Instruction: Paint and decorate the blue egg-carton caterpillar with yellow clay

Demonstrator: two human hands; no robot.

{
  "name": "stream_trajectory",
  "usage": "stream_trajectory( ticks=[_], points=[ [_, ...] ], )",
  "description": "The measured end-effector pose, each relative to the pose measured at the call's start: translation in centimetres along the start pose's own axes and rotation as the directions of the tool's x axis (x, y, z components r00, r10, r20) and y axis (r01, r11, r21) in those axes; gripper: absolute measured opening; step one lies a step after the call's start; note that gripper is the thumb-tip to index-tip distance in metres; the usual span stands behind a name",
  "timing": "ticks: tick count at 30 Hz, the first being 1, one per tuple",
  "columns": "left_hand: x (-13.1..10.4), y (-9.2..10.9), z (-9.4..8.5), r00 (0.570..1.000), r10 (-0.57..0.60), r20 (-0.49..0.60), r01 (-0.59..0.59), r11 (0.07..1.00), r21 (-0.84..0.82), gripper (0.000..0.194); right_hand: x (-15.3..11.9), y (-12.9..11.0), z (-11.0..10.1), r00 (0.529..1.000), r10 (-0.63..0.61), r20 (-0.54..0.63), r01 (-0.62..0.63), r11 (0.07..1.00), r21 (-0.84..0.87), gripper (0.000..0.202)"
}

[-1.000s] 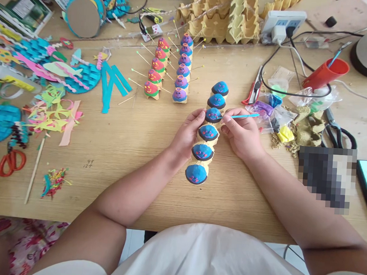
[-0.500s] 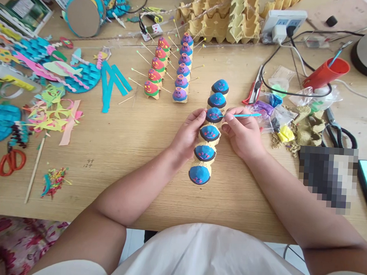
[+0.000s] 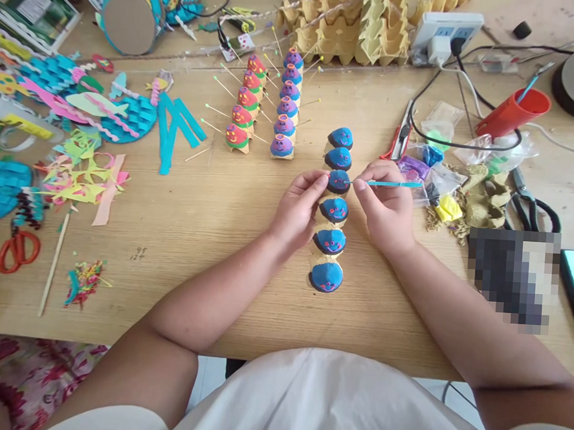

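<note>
A strip of egg-carton cups [image 3: 331,242] covered in blue and dark clay, with small clay smiling faces, lies lengthwise in front of me. My left hand [image 3: 298,209] grips its left side at the third cup from the far end, thumb and index finger closed on the edge. Between the thumb and fingers of my right hand [image 3: 387,208] is a thin light-blue clay modelling tool [image 3: 398,183]. Its fine tip points left and meets the right side of that same third cup [image 3: 338,180]. Part of the strip's left edge is hidden by my left fingers.
Beyond stand a red-green cup strip [image 3: 242,116] and a purple-blue one [image 3: 285,125], both with pins sticking out. A utility knife [image 3: 401,134], bagged clay [image 3: 447,208], black-handled scissors [image 3: 530,207] and a red cup [image 3: 514,112] lie right. Paper scraps [image 3: 88,177] and orange scissors [image 3: 18,250] lie left.
The near end of the blue cup strip has swung to the right and its cups have tilted slightly. Both hands have shifted a little right, the tool still at the third cup.
</note>
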State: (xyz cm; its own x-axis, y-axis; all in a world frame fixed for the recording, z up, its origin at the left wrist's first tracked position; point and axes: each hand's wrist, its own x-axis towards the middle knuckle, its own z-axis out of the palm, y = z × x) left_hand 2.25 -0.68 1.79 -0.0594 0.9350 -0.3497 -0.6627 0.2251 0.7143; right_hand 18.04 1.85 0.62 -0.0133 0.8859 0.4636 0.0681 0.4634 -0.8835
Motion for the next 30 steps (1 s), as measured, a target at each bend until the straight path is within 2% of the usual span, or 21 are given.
stream_trajectory(
  ticks=[2,5,24,30],
  points=[
    [-0.01,-0.15,0.04,0.997,0.070,0.029,-0.071,0.997,0.024,0.014,-0.05,-0.07,-0.11,0.999,-0.027,0.022,0.028,0.997,-0.068,0.038],
    [-0.01,-0.30,-0.02,0.993,0.103,0.064,-0.106,0.994,0.036,0.015,-0.10,-0.08,-0.21,1.000,-0.017,0.022,0.020,0.993,-0.117,0.038],
    [0.18,-0.57,-0.34,0.993,0.108,0.049,-0.112,0.991,0.073,0.015,-0.01,-0.29,-0.33,0.996,-0.072,0.046,0.080,0.977,-0.198,0.033],
    [0.11,-0.48,-0.12,0.992,0.119,0.052,-0.122,0.990,0.067,0.013,-0.07,-0.21,-0.15,0.998,-0.059,0.029,0.063,0.977,-0.205,0.035]
  ],
)
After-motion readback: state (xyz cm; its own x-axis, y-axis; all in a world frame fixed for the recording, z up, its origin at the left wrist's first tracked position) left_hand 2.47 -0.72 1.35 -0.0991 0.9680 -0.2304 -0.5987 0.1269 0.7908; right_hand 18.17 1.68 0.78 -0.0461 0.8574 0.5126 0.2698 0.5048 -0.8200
